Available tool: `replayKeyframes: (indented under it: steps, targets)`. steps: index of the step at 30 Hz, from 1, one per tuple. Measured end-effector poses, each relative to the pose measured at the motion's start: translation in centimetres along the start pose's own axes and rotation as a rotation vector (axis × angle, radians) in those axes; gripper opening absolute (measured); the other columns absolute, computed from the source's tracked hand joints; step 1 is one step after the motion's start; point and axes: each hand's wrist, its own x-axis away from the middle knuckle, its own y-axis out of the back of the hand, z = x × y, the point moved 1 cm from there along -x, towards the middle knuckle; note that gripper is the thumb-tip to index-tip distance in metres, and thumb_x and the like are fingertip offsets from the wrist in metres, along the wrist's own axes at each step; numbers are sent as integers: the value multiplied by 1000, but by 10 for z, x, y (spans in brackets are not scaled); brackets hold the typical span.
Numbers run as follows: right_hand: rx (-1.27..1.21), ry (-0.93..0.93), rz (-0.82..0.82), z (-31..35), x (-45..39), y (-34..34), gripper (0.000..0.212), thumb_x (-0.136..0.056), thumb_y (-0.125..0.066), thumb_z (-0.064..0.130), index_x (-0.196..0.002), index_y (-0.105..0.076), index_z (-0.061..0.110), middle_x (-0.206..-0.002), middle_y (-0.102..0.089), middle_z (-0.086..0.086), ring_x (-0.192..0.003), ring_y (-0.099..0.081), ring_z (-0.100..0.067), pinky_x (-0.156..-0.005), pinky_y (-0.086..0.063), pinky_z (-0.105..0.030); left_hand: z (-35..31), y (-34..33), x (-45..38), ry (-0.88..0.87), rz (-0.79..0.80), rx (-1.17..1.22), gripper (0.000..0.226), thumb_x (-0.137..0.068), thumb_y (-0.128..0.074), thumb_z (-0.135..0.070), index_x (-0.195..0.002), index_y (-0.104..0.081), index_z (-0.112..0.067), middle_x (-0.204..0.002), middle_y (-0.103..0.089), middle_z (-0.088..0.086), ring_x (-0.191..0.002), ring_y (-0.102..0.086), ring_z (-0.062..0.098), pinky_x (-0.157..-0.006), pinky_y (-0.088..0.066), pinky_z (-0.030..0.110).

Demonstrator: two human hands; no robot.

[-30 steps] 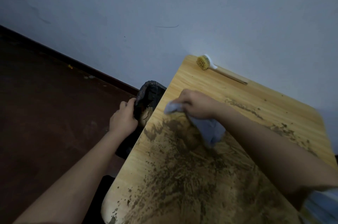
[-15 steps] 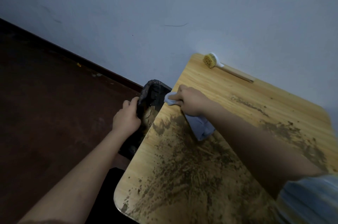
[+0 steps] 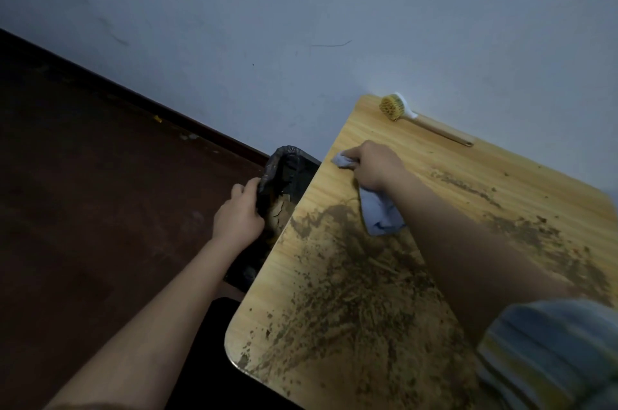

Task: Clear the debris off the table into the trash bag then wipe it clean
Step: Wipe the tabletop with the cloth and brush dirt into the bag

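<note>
Fingers of the left hand (image 3: 238, 216) curled round the black trash bag (image 3: 284, 172) rim, brown debris (image 3: 351, 282) pieces inside just beside them, right hand (image 3: 371, 165) fingers bunched on a grey cloth (image 3: 379, 214) on the table (image 3: 337, 135), dirt spread below them.

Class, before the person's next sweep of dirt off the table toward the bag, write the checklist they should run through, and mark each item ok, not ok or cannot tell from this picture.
1. Trash bag mouth open beside the table edge: ok.
2. Left hand grips the bag rim: ok.
3. Right hand grips the cloth: ok.
4. Cloth set behind the dirt for a push toward the bag: not ok; it lies near the bag-side edge, most dirt is nearer the person.
5. Brush out of the sweep path: ok, it lies by the wall.
6. Room left in the bag: cannot tell.
</note>
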Motion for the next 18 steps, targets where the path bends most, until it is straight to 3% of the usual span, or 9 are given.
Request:
replayKeyframes:
  steps: [2, 3, 6, 9, 11, 13, 14, 16, 18]
  targets:
    - [39, 23, 18, 12, 8, -7, 19, -83, -41, -8, -75, -52, 4, -78, -37, -13, -70, -39, -28, -60, -21, -36, 1, 1, 0, 0, -5, 1, 63, -87, -48, -4, -143, -28, -22, -127, -41, 13, -93, -55, 41, -67, -35, 36]
    - [56, 70, 30, 19, 12, -9, 22, -83, -41, -8, -69, -40, 8, -79, -31, -8, -71, -36, -25, -60, -21, -36, 2, 1, 0, 2, -6, 3, 63, -87, -48, -4, -143, -28, -22, -127, -41, 13, -95, -55, 41, -68, -35, 36]
    - [129, 239, 97, 34, 22, -16, 15, -85, -43, -7, -78, -42, 7, -90, -35, -9, -70, -33, -24, -60, -21, -36, 2, 1, 1, -4, -4, -3, 63, -86, -48, -4, -144, -28, -22, -127, -40, 12, -95, -55, 41, -68, -35, 36]
    - [191, 398, 106, 39, 33, -24, 16, -83, -44, -8, -77, -38, 5, -84, -31, -9, -68, -28, -23, -61, -18, -37, 2, 0, 6, -4, 0, -19, 65, -86, -48, -4, -144, -27, -21, -127, -40, 13, -94, -54, 39, -66, -35, 36]
    - [214, 479, 97, 43, 42, -30, 11, -84, -44, -6, -90, -54, -2, -86, -37, -11, -71, -35, -27, -62, -20, -37, 3, 0, 10, -1, 2, -20, 65, -86, -48, -4, -144, -27, -21, -127, -40, 12, -93, -54, 39, -65, -34, 36]
    - [244, 561, 122, 48, 49, -33, 28, -87, -44, -3, -109, -62, 1, -94, -45, -14, -76, -43, -30, -62, -24, -38, 4, 0, 13, 5, 3, -4, 64, -86, -48, -4, -144, -27, -21, -127, -40, 13, -91, -54, 38, -65, -35, 36]
    - [242, 594, 152, 51, 52, -32, 29, -86, -44, -4, -108, -64, 2, -93, -46, -14, -77, -44, -31, -62, -26, -38, 4, 0, 16, 9, 5, 3, 64, -87, -48, -4, -144, -27, -22, -127, -40, 13, -90, -54, 38, -65, -35, 35]
    - [186, 622, 183, 53, 52, -22, 26, -83, -46, -6, -95, -66, 5, -87, -48, -16, -74, -44, -34, -60, -30, -38, 4, -1, 18, 8, 6, 5, 63, -87, -48, -4, -143, -28, -22, -127, -40, 13, -89, -54, 39, -65, -35, 36]
    - [102, 530, 111, 50, 44, -8, 37, -83, -47, -3, -103, -70, 18, -95, -59, -15, -84, -53, -34, -65, -45, -39, 5, 0, 20, 7, -2, 4, 62, -87, -48, -4, -143, -27, -22, -127, -40, 13, -91, -54, 40, -66, -35, 36]
